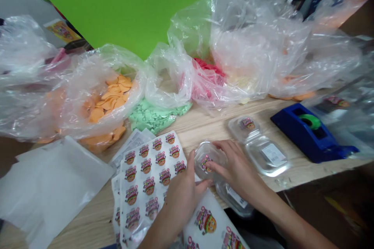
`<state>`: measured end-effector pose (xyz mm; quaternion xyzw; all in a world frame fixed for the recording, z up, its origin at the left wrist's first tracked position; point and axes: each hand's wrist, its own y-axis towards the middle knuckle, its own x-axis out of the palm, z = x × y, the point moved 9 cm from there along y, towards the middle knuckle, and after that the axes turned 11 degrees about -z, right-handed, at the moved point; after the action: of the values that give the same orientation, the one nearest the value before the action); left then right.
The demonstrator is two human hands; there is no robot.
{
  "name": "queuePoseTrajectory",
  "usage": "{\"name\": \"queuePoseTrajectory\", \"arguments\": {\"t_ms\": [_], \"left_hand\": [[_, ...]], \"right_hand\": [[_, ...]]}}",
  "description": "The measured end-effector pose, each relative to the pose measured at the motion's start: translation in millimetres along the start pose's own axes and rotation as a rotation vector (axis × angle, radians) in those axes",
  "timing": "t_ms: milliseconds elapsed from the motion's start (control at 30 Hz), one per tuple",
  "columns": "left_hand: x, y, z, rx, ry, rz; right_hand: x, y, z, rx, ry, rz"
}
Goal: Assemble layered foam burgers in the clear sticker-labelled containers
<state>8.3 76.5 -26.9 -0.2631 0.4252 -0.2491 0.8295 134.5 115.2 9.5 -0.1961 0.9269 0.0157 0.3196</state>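
Note:
A clear plastic clamshell container (199,158) lies opened out between my hands, with a cartoon burger sticker (207,163) on its lid. My left hand (185,186) grips the lid's left edge between fingers and thumb. On the other side, my right hand (233,163) curls around the lid, its thumb pressing on the sticker. The container's other half (233,198), bearing a white label, shows below my right wrist. Sheets of burger stickers (154,163) lie beside and partly under my left forearm. Another sheet with larger stickers (207,220) sits in front of me.
A second opened clamshell (273,155) lies to the right, near a blue tape dispenser (309,134) with green tape. Along the back are plastic bags of orange pieces (117,91), green pieces (154,114) and red pieces (207,68). White backing paper (55,186) covers the left.

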Motion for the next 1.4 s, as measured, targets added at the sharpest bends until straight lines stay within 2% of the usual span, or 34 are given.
{"name": "queuePoseTrajectory", "arguments": {"t_ms": [133,167,233,300,367,400,467,533,600,633,667,767,800,833,933,1067,1200,1267,1333,1400], "left_hand": [[-9.5,-8.5,-0.8,0.092,-0.285,0.014],[-12.4,-11.4,-1.4,0.124,-0.366,-0.007],[-19.3,-18.0,-4.3,0.163,-0.477,-0.062],[-27.1,-24.6,-9.3,0.171,-0.539,-0.114],[-36.0,-30.3,-15.6,0.165,-0.626,-0.129],[-41.3,-32.6,-18.7,0.167,-0.689,-0.113],[-53.5,-36.3,-26.2,0.168,-0.803,-0.024],[-66.0,-39.6,-34.2,0.163,-0.851,0.109],[-75.4,-42.2,-37.7,0.176,-0.849,0.211],[-80.0,-43.8,-37.8,0.193,-0.839,0.260],[-85.1,-45.9,-37.5,0.211,-0.826,0.315],[-99.7,-55.8,-36.2,0.254,-0.772,0.488],[-101.8,-58.2,-35.5,0.262,-0.753,0.510],[-100.9,-58.3,-34.8,0.264,-0.737,0.488],[-95.0,-57.7,-35.1,0.309,-0.707,0.388],[-105.6,-72.2,-44.0,0.474,-0.713,0.552],[-110.0,-76.9,-51.3,0.475,-0.753,0.623],[-113.8,-79.6,-52.2,0.455,-0.760,0.664],[-110.8,-74.7,-49.3,0.421,-0.782,0.575],[-101.5,-66.9,-45.3,0.359,-0.806,0.413]], "right_hand": [[-0.7,0.0,8.9,0.111,0.433,-0.153],[-7.4,-0.6,11.5,0.128,0.530,-0.175],[-36.1,-0.6,23.3,0.149,0.584,-0.115],[-76.4,1.1,45.5,0.179,0.397,0.043],[-112.1,4.2,68.9,0.225,0.031,0.210],[-122.1,7.0,80.0,0.244,-0.081,0.261],[-127.3,14.0,93.8,0.241,-0.204,0.288],[-125.5,14.4,89.3,0.213,-0.258,0.318],[-119.4,6.9,61.7,0.123,-0.269,0.347],[-111.6,2.9,43.7,0.062,-0.232,0.308],[-97.4,0.7,23.5,-0.034,-0.128,0.194],[-37.6,-10.1,-26.5,-0.178,0.296,-0.343],[-25.0,-14.1,-36.4,-0.178,0.397,-0.442],[-18.0,-15.9,-42.4,-0.171,0.466,-0.479],[-14.2,-13.1,-44.6,-0.153,0.505,-0.447],[-11.6,-12.5,-44.1,-0.170,0.424,-0.480],[4.0,-18.2,-51.8,-0.157,0.548,-0.616],[8.7,-18.7,-54.9,-0.146,0.575,-0.626],[5.3,-16.0,-55.7,-0.154,0.520,-0.550],[-3.1,-14.2,-57.5,-0.196,0.388,-0.448]]}}
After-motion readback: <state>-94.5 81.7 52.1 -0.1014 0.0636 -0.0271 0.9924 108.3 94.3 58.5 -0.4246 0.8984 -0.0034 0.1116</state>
